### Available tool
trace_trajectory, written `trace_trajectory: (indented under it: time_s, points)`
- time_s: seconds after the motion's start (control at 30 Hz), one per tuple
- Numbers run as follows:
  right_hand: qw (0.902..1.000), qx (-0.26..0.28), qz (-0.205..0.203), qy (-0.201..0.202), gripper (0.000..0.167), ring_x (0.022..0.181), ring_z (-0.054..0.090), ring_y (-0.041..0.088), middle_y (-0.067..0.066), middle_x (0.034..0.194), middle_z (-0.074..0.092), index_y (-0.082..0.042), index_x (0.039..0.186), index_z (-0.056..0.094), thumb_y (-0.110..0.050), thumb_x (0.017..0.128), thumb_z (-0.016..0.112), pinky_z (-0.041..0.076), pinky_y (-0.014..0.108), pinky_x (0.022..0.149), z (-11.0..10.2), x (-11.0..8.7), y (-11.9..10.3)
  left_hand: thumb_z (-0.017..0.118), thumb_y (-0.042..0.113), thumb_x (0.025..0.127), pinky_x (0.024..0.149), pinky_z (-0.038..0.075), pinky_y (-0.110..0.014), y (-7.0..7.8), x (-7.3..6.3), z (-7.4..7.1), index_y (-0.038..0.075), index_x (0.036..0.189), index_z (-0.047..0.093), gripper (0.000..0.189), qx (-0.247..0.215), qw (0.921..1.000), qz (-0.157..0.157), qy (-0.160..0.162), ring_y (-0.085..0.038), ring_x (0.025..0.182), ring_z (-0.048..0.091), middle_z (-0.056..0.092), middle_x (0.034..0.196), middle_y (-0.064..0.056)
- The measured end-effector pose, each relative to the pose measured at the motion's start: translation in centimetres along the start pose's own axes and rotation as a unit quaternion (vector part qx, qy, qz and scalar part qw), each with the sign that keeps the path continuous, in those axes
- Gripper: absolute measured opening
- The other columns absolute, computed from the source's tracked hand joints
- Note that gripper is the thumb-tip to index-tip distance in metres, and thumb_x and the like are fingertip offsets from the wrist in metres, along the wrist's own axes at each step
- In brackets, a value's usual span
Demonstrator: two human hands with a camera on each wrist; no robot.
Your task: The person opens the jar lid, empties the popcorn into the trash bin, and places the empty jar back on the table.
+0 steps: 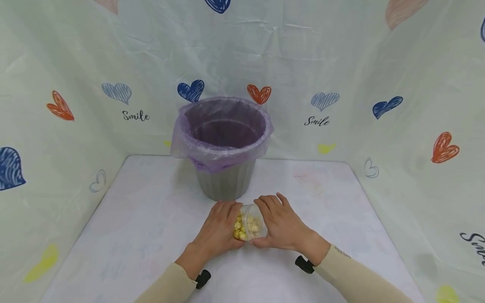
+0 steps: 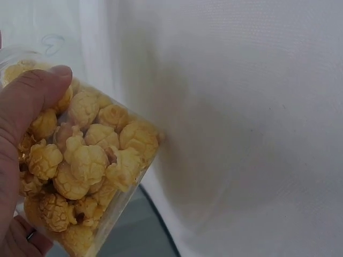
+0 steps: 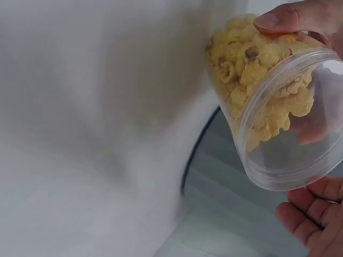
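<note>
A clear plastic jar of popcorn (image 1: 239, 229) lies tilted between both hands in front of the bin. My left hand (image 1: 221, 227) grips its popcorn-filled left part, and the left wrist view shows a thumb pressed on the popcorn jar (image 2: 88, 160). At the right end, my right hand (image 1: 282, 223) curls its thumb and fingers around the jar. In the right wrist view the clear round rim (image 3: 252, 144) faces down to the right, with fingertips (image 3: 297, 219) just below it. Whether a lid covers the mouth, I cannot tell.
Behind the hands stands a ribbed grey bin (image 1: 225, 181) lined with a purple bag (image 1: 219, 158) folded over its rim. The white tabletop (image 1: 144, 227) is enclosed by a pale curtain (image 1: 288, 54) printed with hearts and writing. Black straps (image 1: 203, 278) circle the wrists.
</note>
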State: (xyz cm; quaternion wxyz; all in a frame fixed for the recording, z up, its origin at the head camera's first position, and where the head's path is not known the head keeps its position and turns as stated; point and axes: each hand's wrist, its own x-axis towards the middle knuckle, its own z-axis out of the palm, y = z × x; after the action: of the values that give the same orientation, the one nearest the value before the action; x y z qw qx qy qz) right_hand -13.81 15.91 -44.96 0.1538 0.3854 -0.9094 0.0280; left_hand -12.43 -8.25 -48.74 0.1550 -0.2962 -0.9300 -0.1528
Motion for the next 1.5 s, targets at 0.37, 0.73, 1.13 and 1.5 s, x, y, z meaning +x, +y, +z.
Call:
trace_trajectory:
  time_s: [0.37, 0.73, 1.13, 1.5]
  points:
    - [0.9975, 0.033, -0.062, -0.012, 0.109, 0.138, 0.049, 0.029, 0.007, 0.15, 0.048, -0.01, 0.152, 0.043, -0.052, 0.067, 0.097, 0.041, 0.065, 0.116, -0.37, 0.22, 0.2, 0.099, 0.051, 0.064, 0.115, 0.045, -0.049, -0.25, 0.08, 0.03, 0.002, 0.142, 0.052, 0.102, 0.016, 0.9999, 0.001, 0.002, -0.03, 0.125, 0.057, 0.061, 0.132, -0.012]
    - [0.9998, 0.009, -0.015, 0.008, 0.11, 0.127, 0.058, 0.033, 0.014, 0.138, 0.059, 0.001, 0.145, 0.052, -0.078, 0.073, 0.079, 0.049, 0.059, 0.109, -0.2, 0.3, -0.05, 0.1, 0.048, 0.062, 0.116, 0.044, -0.051, -0.58, -0.13, 0.01, 0.002, 0.142, 0.053, 0.104, 0.003, 1.0, -0.002, 0.009, -0.03, 0.124, 0.057, 0.062, 0.132, -0.012]
    - [0.9989, 0.01, -0.045, -0.013, 0.103, 0.134, 0.051, 0.029, 0.009, 0.146, 0.052, -0.007, 0.148, 0.045, -0.058, 0.071, 0.091, 0.043, 0.065, 0.115, -0.41, 0.37, 0.18, 0.099, 0.049, 0.065, 0.121, 0.039, -0.055, -0.46, 0.05, -0.18, 0.003, 0.145, 0.051, 0.104, -0.001, 0.9998, -0.012, -0.017, -0.03, 0.128, 0.056, 0.061, 0.137, -0.011]
    - [0.9984, 0.053, 0.014, -0.014, 0.107, 0.131, 0.054, 0.032, 0.016, 0.14, 0.057, 0.001, 0.146, 0.049, -0.075, 0.076, 0.078, 0.046, 0.056, 0.111, -0.01, 0.06, 0.14, 0.1, 0.051, 0.065, 0.121, 0.039, -0.059, -0.4, 0.03, -0.43, 0.002, 0.146, 0.05, 0.106, 0.002, 0.9998, -0.012, -0.016, -0.032, 0.13, 0.057, 0.061, 0.137, -0.013]
